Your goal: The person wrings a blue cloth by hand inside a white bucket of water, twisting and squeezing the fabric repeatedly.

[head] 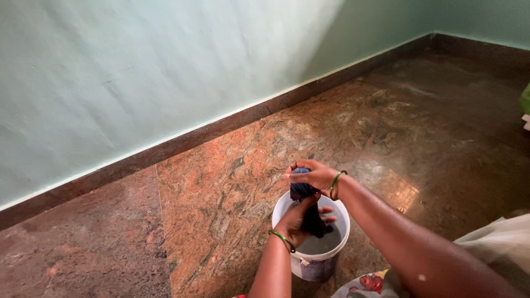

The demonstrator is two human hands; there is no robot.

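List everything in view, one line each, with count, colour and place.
bucket: one, white, on the floor under the hands, holding cloudy water.
cloth: one, dark blue, twisted above the bucket.
floor: one, polished reddish-brown stone, across the frame.
wall: one, pale green with a dark skirting, at the top.
pale fabric: one piece, off-white, lower right.
green object: one, right edge, too cropped to tell.
bangles: two, green, one per wrist.
left hand: grip on the cloth's lower part.
right hand: grip on the cloth's top.
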